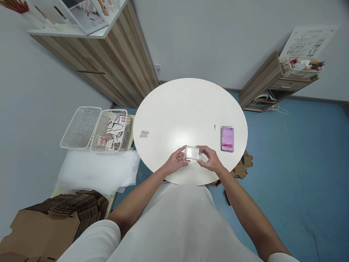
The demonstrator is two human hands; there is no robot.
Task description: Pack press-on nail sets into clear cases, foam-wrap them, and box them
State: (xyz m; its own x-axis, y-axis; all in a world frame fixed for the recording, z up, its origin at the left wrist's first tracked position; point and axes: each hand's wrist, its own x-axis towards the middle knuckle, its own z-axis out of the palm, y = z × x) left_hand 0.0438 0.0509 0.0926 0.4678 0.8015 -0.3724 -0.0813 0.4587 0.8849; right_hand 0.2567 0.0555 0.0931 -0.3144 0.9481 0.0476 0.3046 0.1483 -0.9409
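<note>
A small clear plastic box [192, 153] is held between my two hands just over the near part of the round white table [191, 105]. My left hand [176, 160] grips its left end, thumb nearest me and fingers at the far edge. At the opposite end my right hand [209, 158] pinches it the same way. Whether the box holds anything is hard to make out through the glare. Off to the left on the tabletop lies a small card of oval pieces that look like false nails [144, 134]. A phone with a pinkish screen [227, 139] rests at the right.
Left of the table stand a white basket [95, 140] of printed cards, a clear empty-looking basket [81, 127], white sheets [98, 169] and a stack of flat brown cartons [46, 229]. Small brown boxes [241, 168] lie on the floor at right. Wooden cabinets [122, 54] line the wall.
</note>
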